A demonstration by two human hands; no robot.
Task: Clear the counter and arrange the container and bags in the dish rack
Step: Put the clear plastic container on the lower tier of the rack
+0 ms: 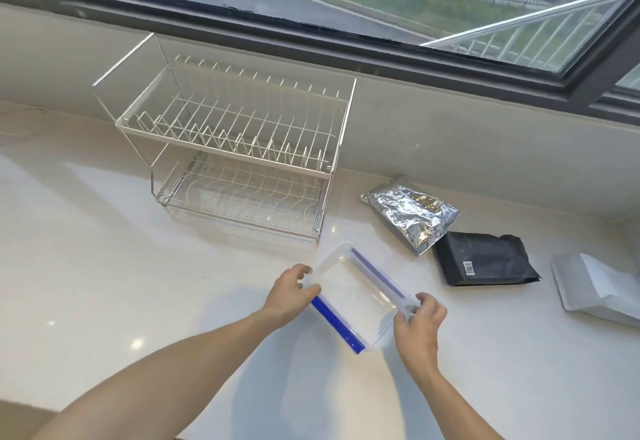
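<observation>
A clear plastic container (356, 295) with blue clip strips on its long sides sits low over the white counter, in front of the dish rack. My left hand (289, 292) grips its near-left corner and my right hand (420, 321) grips its right end. The two-tier white wire dish rack (228, 148) stands at the back against the wall with both tiers bare. To the right lie a crinkled silver foil bag (412, 214), a black bag (485, 259) with a barcode label, and a white bag (599, 287) near the frame's right edge.
The white counter (121, 266) runs wide to the left of the rack. A low wall and a dark-framed window (346, 41) rise behind the rack. The silver bag overlaps the black bag's top-left corner.
</observation>
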